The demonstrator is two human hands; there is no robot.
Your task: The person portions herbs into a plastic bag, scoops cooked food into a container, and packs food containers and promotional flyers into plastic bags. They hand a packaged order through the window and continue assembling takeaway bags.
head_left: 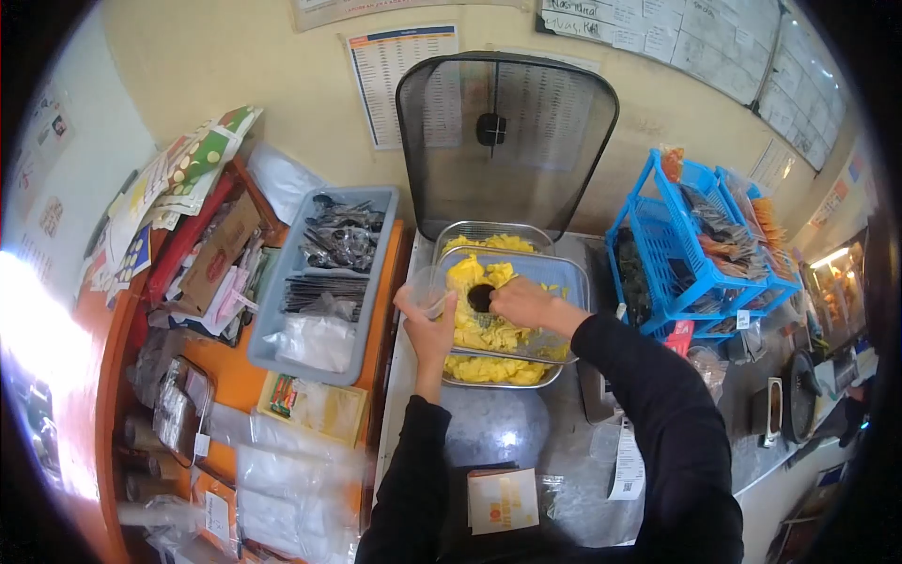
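My left hand [432,329] is wrapped round a clear plastic cup [427,289], held beside the left edge of a metal tray [584,315]. Yellow food pieces [470,273] lie in the tray. Over the tray, my right hand [521,303] is closed at a round dark thing [481,298], which looks like the mouth of a scoop or cup; its handle is hidden by my fingers. More yellow food shows in a tray behind and in another tray [498,383] in front.
A dark mesh cover [507,141] stands upright behind the trays. Left, a grey bin [254,343] holds cutlery and bags. Right, blue baskets [648,273] hold packets. Near the front lie a printed card [504,501] and a receipt [627,465].
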